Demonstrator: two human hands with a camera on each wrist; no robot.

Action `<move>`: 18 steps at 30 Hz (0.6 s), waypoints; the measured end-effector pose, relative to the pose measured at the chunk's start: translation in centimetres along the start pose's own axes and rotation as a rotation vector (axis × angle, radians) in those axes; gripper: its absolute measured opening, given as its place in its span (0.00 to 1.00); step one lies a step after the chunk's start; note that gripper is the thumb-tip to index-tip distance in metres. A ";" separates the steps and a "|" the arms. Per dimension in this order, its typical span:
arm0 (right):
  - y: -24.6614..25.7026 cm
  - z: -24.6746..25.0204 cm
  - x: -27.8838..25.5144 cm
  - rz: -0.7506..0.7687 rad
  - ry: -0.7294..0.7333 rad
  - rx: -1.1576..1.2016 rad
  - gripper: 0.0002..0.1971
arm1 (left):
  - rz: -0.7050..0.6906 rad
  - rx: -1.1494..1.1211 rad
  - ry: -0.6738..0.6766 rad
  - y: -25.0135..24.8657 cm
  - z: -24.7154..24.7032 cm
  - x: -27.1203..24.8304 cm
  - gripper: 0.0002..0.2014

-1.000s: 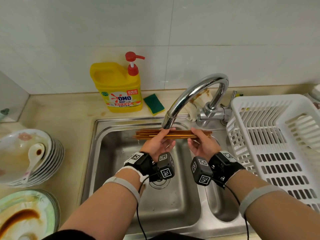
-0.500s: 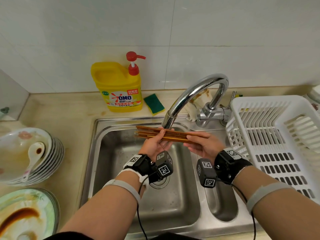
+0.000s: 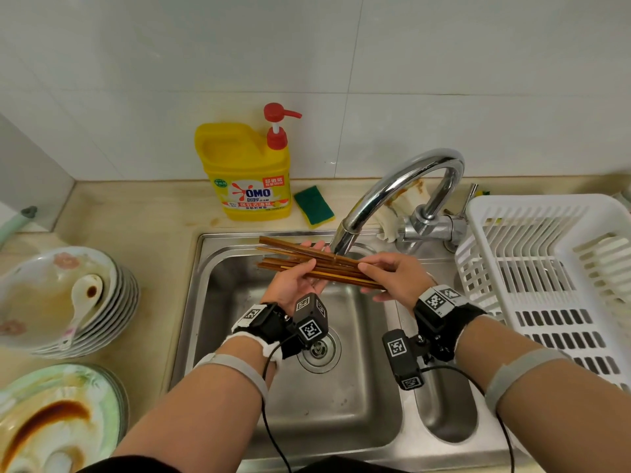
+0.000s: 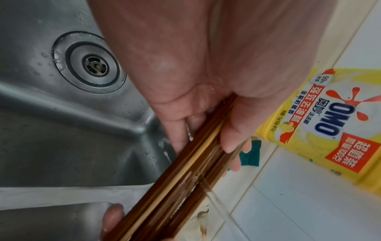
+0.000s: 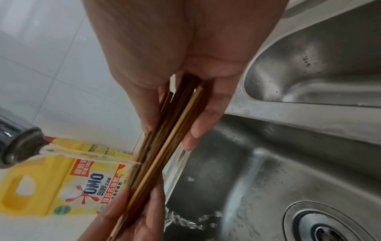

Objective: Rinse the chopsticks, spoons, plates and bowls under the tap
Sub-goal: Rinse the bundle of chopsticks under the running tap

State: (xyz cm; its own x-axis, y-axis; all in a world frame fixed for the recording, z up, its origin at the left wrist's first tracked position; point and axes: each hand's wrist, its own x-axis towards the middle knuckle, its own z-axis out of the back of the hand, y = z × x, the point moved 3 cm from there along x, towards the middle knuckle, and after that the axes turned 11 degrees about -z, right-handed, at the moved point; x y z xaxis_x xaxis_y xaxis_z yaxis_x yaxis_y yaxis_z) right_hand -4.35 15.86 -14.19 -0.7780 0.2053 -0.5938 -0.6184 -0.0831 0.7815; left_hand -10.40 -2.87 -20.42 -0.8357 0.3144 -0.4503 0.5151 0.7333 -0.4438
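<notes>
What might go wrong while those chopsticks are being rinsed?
The wet chopsticks lie fanned and loose between the left hand and right hand, so one could slip into the sink. Water from the tap hits them and could splash onto the counter.

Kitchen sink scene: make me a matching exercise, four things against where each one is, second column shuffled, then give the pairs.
1. chopsticks
2. white spoon
3. green sponge
4. white rack

A. right of the sink
B. in the stacked bowls
C. in both hands, under the tap
D. beside the yellow bottle

Pairs: 1-C, 2-B, 3-D, 4-A
</notes>
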 end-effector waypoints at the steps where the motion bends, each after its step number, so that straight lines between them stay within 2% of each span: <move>1: 0.1 -0.2 0.1 0.007 -0.002 -0.010 0.07 | -0.005 0.003 0.017 -0.3 0.0 -0.1 0.26; 8: -0.2 -1.2 1.3 0.002 -0.001 -0.033 0.07 | -0.040 -0.024 0.096 -1.3 0.5 -0.2 0.20; 12: -0.2 -1.6 1.3 0.033 0.011 -0.110 0.06 | -0.055 -0.047 0.126 -1.7 0.6 -0.4 0.23; 15: -0.2 -1.9 1.4 0.048 0.007 -0.177 0.07 | -0.057 -0.064 0.116 -1.8 0.4 -0.5 0.22; 18: 0.2 -2.2 1.5 0.060 0.030 -0.252 0.08 | -0.066 -0.065 0.100 -2.0 0.4 -0.6 0.25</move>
State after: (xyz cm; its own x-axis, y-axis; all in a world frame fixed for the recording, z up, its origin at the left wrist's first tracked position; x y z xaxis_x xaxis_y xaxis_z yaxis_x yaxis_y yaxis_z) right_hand -5.90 14.06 -15.38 -0.8146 0.1645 -0.5563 -0.5766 -0.3352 0.7452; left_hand -10.87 -4.76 -19.63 -0.8837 0.3207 -0.3409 0.4479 0.7908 -0.4170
